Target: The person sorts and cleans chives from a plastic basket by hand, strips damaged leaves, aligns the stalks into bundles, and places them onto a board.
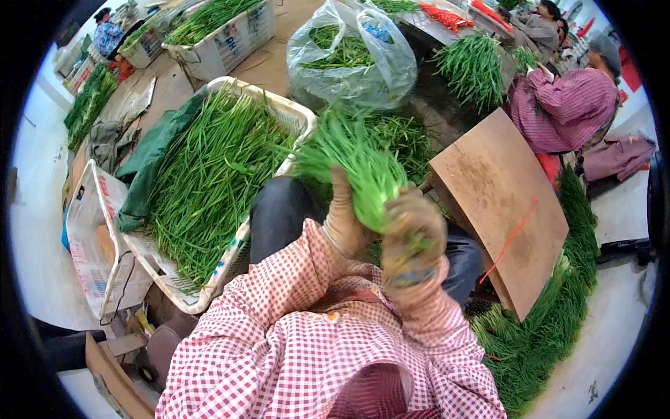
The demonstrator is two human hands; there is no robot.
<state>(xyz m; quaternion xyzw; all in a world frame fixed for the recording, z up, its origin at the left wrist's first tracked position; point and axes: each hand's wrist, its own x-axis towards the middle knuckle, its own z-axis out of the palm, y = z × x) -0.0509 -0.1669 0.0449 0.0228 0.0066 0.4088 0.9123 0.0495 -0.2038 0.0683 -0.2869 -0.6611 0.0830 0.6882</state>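
A bunch of long green stalks (363,160) is held up above my lap, its leafy tops blurred and fanning to the upper left. My gloved left hand (343,213) wraps round the bunch from the left side. At its pale lower end is my gloved right hand (413,227), smeared by motion, with its fingers curled against the stalks and some green bits at the palm. Left of my knees, a white crate (301,120) holds many loose green stalks (216,167), with a dark green cloth (157,153) over its edge.
A brown board (502,202) with a red strip (513,237) lies at my right, beside piled green bundles (558,335). A plastic bag of greens (352,66) stands ahead. Co-workers sit at the upper right, one in a striped top (565,105). Another crate (223,49) is at the upper left.
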